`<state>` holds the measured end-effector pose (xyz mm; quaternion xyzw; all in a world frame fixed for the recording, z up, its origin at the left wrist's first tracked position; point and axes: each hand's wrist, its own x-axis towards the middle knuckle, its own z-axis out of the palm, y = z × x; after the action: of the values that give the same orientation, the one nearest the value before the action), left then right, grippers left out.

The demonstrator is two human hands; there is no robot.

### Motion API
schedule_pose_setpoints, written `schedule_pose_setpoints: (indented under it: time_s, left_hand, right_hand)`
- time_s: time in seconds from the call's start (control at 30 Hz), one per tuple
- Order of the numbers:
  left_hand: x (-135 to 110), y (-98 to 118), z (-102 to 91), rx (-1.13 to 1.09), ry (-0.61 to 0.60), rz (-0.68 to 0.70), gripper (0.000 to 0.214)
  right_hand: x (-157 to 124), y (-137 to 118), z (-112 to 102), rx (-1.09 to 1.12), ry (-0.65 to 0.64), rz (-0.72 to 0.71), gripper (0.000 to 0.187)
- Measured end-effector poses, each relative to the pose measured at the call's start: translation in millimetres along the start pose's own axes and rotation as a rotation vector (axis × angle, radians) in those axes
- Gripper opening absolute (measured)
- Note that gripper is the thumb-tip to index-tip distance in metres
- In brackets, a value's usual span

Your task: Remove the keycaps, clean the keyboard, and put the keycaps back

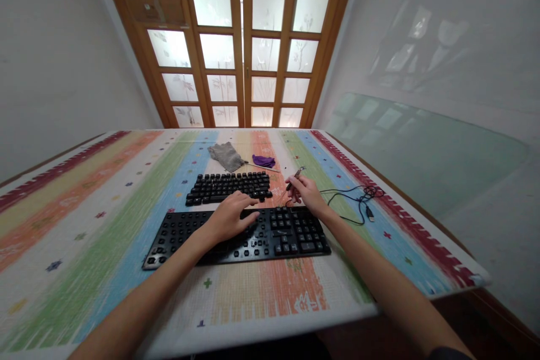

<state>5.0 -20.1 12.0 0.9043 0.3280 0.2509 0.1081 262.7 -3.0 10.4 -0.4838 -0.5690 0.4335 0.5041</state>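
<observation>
A black keyboard (264, 247) lies across the striped cloth, with keycaps on its right-hand part and bare switch posts over its left and middle. Behind it, loose black keycaps (225, 184) sit in rows. My left hand (230, 216) is over the middle of the keyboard, fingers stretched out toward the right end of the keycap rows and thumb spread. In my right hand (307, 194), above the keyboard's upper right edge, is a small tool (300, 172) with a dark handle and a shiny metal end; its exact kind is unclear.
A grey glove (226, 156), a purple cloth (264, 161) and a thin rod (262, 167) lie beyond the keycaps. To the right, a black USB cable (358, 201) is loosely coiled. White walls flank the table, and wooden doors with glass panes (264, 56) stand behind it.
</observation>
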Motion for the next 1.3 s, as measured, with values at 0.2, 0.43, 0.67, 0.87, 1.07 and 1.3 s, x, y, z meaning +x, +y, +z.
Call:
schedule_pose_setpoints:
  time_s: [0.2,0.43,0.67,0.87,1.07,1.3]
  left_hand:
    - [28.8,-7.2,4.3,0.159,-0.057,0.055,0.023]
    - [53.7,-14.9,13.2,0.214,-0.203,0.122,0.024]
    - [57.8,-20.9,12.4,0.127,-0.258,0.153,0.024]
    - [61.9,-22.6,14.0,0.082,-0.321,0.177,0.022]
    - [68.6,-27.6,13.8,0.062,-0.341,0.195,0.029]
    - [76.4,-24.9,9.5,0.126,-0.449,0.155,0.016]
  right_hand:
    - [-5.9,8.2,-5.2,0.099,0.086,-0.014,0.051]
    - [-13.2,5.1,-11.2,0.113,0.133,-0.084,0.050]
    - [-14.8,4.2,-10.8,0.157,0.134,-0.062,0.048]
    - [-16.2,4.5,-9.5,0.102,0.125,-0.072,0.047]
    - [-18.3,4.5,-8.2,0.086,0.129,-0.091,0.046]
    - [-21.4,1.9,-6.6,0.123,0.175,-0.134,0.045]
